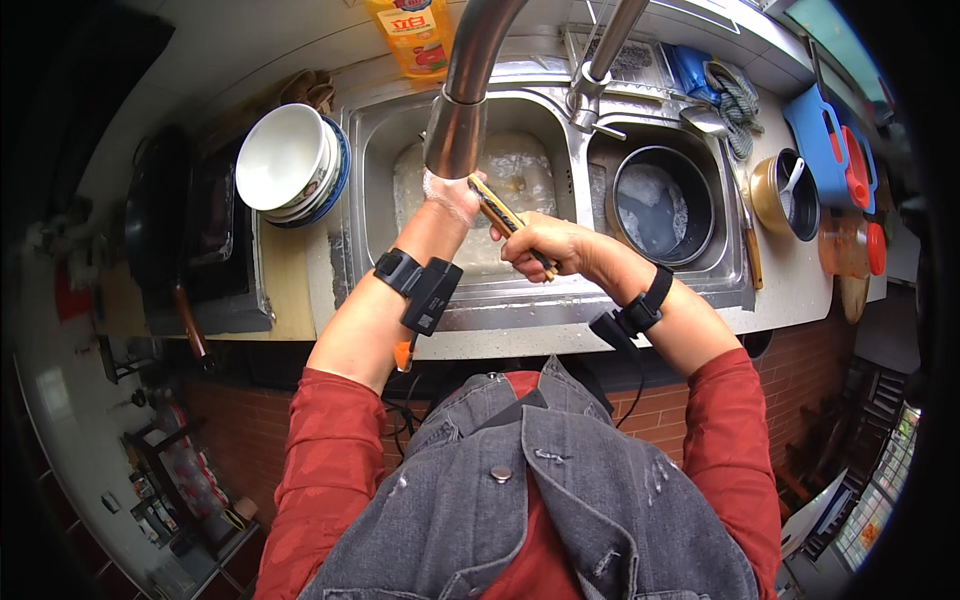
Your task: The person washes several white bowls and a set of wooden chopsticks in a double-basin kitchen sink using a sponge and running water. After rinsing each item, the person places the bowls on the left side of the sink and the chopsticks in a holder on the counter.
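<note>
The right hand (535,247) is clamped on a wet, likely slippery, stiff yellow-and-black handled utensil (505,220), best gripped mid-handle, while the left hand (452,195) pinches its tip.

Red long sleeves pushed up, grey denim vest, 2 black wrist devices, cable

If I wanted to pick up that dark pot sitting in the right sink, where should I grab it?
The dark pot shows no handle from this view, only a round open rim facing up. Probably best to come straight down from above and grip the rim on two opposite sides. It has water inside, so keep it level. The ladle leans close by.
</note>
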### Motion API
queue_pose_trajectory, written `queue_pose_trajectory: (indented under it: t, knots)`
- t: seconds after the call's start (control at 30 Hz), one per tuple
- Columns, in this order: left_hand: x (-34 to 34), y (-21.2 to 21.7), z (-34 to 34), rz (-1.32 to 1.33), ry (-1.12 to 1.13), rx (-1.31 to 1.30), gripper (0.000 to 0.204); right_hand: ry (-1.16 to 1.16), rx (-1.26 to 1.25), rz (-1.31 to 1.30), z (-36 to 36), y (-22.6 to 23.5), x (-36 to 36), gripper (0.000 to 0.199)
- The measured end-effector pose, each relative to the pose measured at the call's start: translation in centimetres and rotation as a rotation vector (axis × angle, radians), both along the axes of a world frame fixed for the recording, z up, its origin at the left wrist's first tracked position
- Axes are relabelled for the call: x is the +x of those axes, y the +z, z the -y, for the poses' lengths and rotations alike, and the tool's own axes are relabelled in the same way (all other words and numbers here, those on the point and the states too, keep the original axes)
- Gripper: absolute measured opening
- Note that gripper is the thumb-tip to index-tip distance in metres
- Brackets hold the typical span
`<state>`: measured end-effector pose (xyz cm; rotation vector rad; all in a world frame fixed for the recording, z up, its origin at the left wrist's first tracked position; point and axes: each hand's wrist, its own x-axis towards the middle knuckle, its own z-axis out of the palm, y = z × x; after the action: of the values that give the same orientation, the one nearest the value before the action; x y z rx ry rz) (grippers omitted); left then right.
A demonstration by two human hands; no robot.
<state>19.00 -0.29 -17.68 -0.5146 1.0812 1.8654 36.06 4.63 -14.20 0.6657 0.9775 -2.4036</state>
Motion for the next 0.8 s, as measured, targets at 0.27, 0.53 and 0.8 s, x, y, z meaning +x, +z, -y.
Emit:
queue_pose_trajectory:
  t: [0.27,0.53,0.8]
  knots:
    - [4.3,-2.5,1.9,-0.110,-0.124,-0.207,0.020,0.162,1.174,-0.020,2.0,-2.8,-4.3,0.041]
    - [-1.5,-1.2,1.8,0.014,-0.332,0.100,0.023,-0.124,1.054,-0.060,4.1,-2.2,-3.5,0.048]
    - [-5.9,2.2,2.8,-0.283,-0.645,-0.055,0.033,-0.384,0.686,-0.144,-0.8,-2.6,-3.8,0.069]
